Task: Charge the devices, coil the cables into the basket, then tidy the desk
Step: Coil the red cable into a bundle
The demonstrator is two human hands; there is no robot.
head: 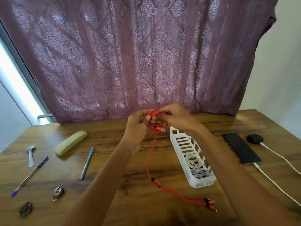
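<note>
Above the desk's far middle, my left hand (138, 123) and my right hand (175, 117) both grip a coil of red cable (156, 121). Its loose tail hangs down to the wood and ends in split connectors near the front edge. To the right of the tail lies a white slotted basket (180, 141) holding coiled white cables (195, 160). Further right, a black phone (241, 147) and a black earbud case (254, 138) each have a white cable plugged in.
On the left of the wooden desk (114, 160) lie a beige case (70, 142), a teal pen (87, 162), a blue pen (30, 175), a metal spoon (31, 154), a key ring (58, 192) and a small dark clip (25, 208). A purple curtain (138, 54) hangs behind.
</note>
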